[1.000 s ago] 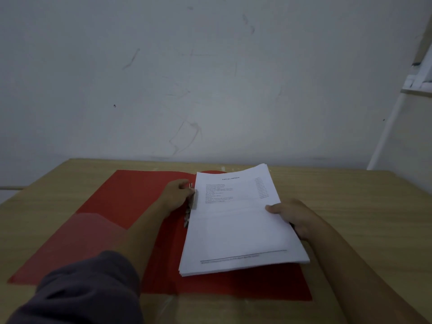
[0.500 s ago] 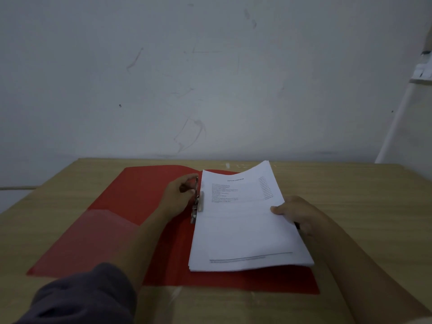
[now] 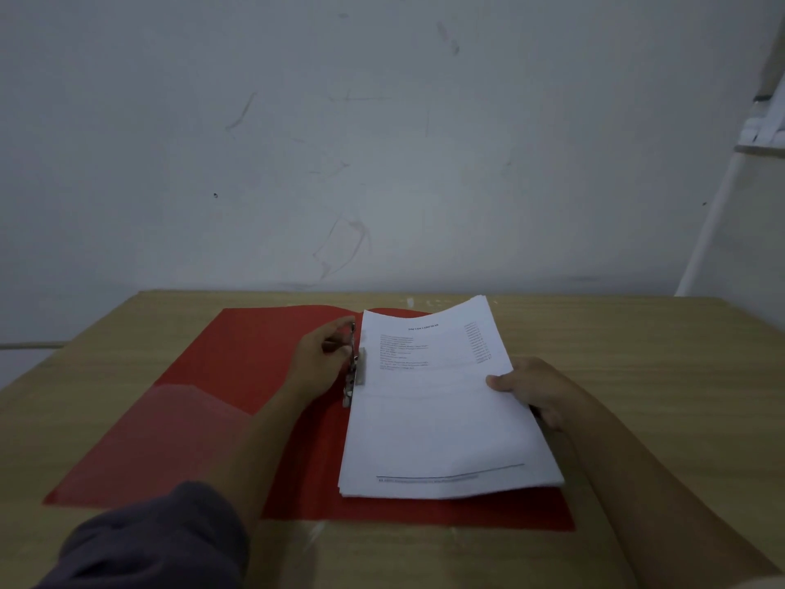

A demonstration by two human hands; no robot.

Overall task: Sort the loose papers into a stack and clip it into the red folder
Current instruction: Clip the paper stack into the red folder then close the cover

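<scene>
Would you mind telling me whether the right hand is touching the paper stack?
Touching. The head view shows the right hand gripping the paper stack at its right edge, with the thumb lying on the top sheet.

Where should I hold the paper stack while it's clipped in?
Its right long edge, from the right, as the right hand does: the paper stack lies on the red folder with its left edge at the metal clip, which the left hand grips.
</scene>
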